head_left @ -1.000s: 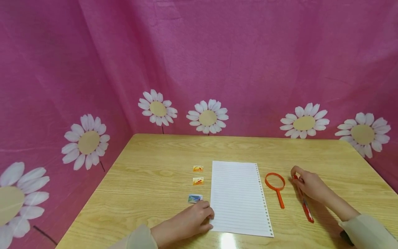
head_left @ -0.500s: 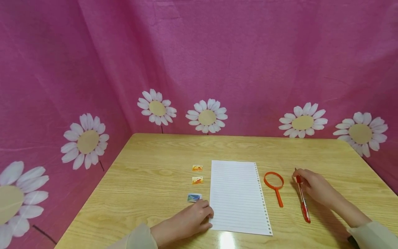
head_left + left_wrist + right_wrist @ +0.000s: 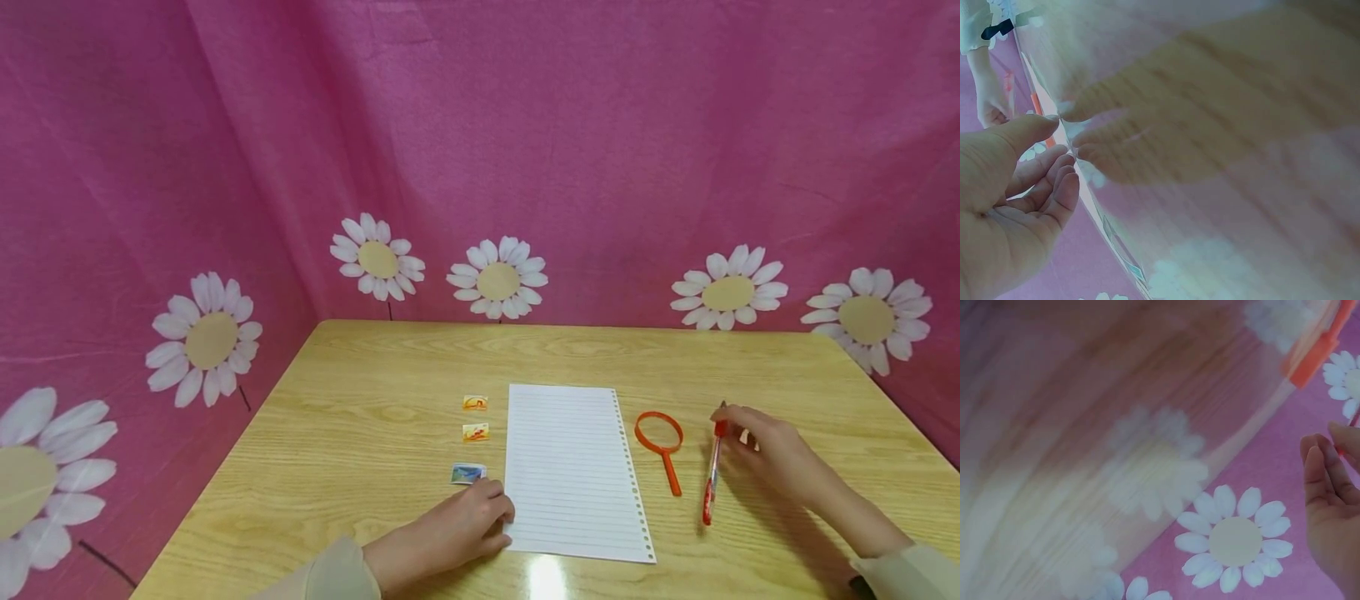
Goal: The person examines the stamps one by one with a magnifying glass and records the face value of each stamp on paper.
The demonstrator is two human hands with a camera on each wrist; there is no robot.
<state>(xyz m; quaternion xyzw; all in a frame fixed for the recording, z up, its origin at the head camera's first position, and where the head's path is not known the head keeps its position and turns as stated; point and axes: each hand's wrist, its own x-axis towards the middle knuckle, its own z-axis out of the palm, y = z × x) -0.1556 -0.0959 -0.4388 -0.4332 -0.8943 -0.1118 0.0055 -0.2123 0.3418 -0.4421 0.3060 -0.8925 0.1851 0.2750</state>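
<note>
My right hand (image 3: 776, 450) pinches a red pen (image 3: 711, 487) near its far end, to the right of the magnifying glass (image 3: 671, 473). The pen's thin tip points away past the fingertips, and its red near end slants down toward me. In the right wrist view the thumb and fingers come together on a small red bit of it. My left hand (image 3: 472, 521) rests with bent fingers at the lower left edge of a lined sheet of paper (image 3: 573, 467). Just beyond its knuckles lies a blue-green stamp (image 3: 467, 474), its right corner overlapped by the hand.
Two orange-and-yellow stamps (image 3: 476, 432) lie in a column beyond the blue-green one. The wooden table (image 3: 360, 450) is glossy and reflects light. A pink cloth (image 3: 600, 150) with white daisies hangs behind it and along its left side.
The pen's near end has swung left, so the pen now slants the other way. My right hand has shifted slightly with it. The left hand stays at the paper's edge.
</note>
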